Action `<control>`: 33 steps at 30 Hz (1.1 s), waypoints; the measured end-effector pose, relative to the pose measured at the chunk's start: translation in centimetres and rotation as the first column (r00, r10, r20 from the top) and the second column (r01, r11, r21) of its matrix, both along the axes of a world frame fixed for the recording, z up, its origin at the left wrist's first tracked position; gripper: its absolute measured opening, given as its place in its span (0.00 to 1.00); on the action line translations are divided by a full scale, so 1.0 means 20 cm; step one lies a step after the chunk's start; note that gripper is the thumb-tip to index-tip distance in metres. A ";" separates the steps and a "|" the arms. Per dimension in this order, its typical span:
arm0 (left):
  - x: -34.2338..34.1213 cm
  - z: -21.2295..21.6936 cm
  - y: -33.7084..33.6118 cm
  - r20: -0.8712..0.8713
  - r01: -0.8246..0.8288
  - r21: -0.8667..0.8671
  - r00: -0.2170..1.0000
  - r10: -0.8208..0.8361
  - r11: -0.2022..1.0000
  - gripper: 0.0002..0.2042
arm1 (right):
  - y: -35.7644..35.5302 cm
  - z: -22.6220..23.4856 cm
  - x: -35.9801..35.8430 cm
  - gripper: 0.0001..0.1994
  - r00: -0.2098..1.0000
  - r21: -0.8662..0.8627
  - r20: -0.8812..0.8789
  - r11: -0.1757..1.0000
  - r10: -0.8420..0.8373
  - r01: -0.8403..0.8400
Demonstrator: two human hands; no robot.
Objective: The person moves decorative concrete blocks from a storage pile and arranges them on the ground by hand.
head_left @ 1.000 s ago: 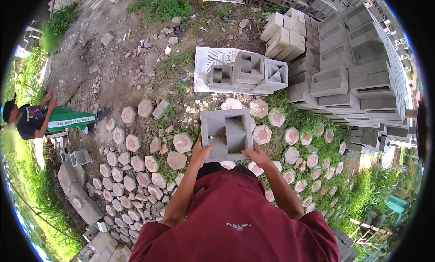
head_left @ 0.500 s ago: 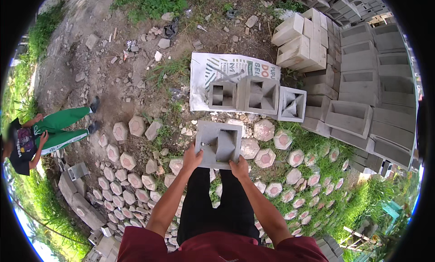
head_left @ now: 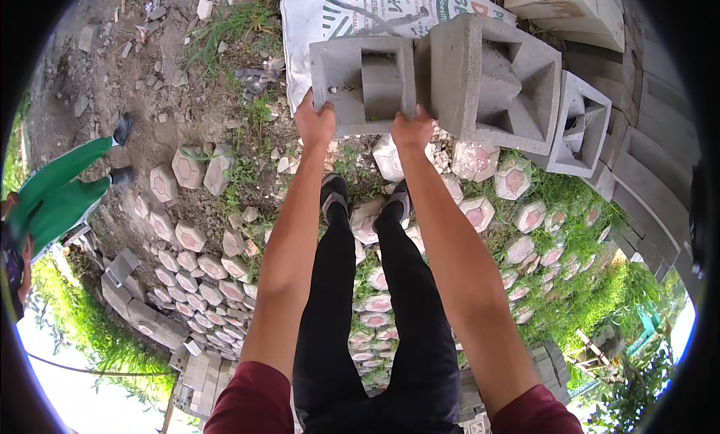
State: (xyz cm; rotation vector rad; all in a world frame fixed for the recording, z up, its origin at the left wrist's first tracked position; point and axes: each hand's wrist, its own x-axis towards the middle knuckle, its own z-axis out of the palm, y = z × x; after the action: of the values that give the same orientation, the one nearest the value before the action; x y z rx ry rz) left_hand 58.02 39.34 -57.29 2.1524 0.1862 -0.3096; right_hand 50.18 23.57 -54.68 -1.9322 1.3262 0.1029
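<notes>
A grey hollow concrete block is held out in front of me at arm's length. My left hand grips its lower left edge and my right hand grips its lower right edge. The block sits right beside a second hollow block that rests on a white printed sack. A third, smaller hollow block stands to the right of those. My legs in black trousers and dark shoes stand on hexagonal pavers below.
Hexagonal pink-centred pavers are scattered over grass and dirt. Stacked grey blocks line the right side. Another person in green trousers stands at the left. Pale blocks lie at the top right.
I have bent forward and stretched both arms out, carrying the block up to the row of blocks on the sack. The view has closed in on the ground.
</notes>
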 end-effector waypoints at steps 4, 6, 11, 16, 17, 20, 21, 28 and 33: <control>0.10 -0.09 -0.09 0.043 0.007 0.036 0.999 -0.009 0.999 0.21 | -0.03 -0.13 0.07 0.25 0.997 -0.102 0.021 0.992 -0.068 0.070; 0.12 -0.09 -0.11 -0.045 0.049 -0.088 0.998 -0.053 0.995 0.24 | -0.05 -0.21 0.08 0.24 0.990 -0.076 -0.019 0.988 -0.139 0.137; 0.11 -0.19 -0.14 0.110 0.035 -0.197 0.994 -0.013 0.980 0.22 | -0.02 -0.21 0.11 0.23 0.964 -0.027 0.063 0.965 -0.259 0.261; 0.11 -0.29 -0.13 0.015 -0.011 -0.219 1.000 0.015 0.976 0.20 | -0.02 -0.26 0.06 0.22 0.962 -0.111 0.204 0.972 -0.181 0.206; 0.10 -0.30 -0.14 0.024 -0.004 -0.224 1.000 0.010 0.974 0.20 | -0.02 -0.26 0.05 0.22 0.962 -0.113 0.207 0.972 -0.181 0.207; 0.09 -0.32 -0.16 0.020 -0.009 -0.246 1.000 0.014 0.969 0.20 | 0.05 -0.26 -0.04 0.22 0.930 -0.090 0.318 0.970 -0.186 0.224; 0.09 -0.32 -0.16 0.008 -0.022 -0.255 1.000 0.024 0.967 0.20 | 0.11 -0.25 -0.07 0.22 0.900 -0.172 0.416 0.960 -0.133 0.221; 0.16 -0.07 -0.22 -0.137 0.120 -0.147 0.980 -0.141 0.982 0.26 | 0.38 -0.04 -0.29 0.21 0.870 -0.004 0.469 0.984 -0.153 0.176; 0.10 0.33 0.05 -0.018 0.334 -0.214 0.938 -0.346 0.918 0.28 | 0.30 0.37 -0.33 0.15 0.852 -0.102 0.523 0.993 0.000 0.063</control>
State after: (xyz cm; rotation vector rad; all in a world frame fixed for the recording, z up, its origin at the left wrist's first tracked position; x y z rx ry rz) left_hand 60.00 40.42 -50.75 1.9625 -0.1872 -0.5648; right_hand 43.59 29.59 -47.26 -1.8474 1.0052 -0.4990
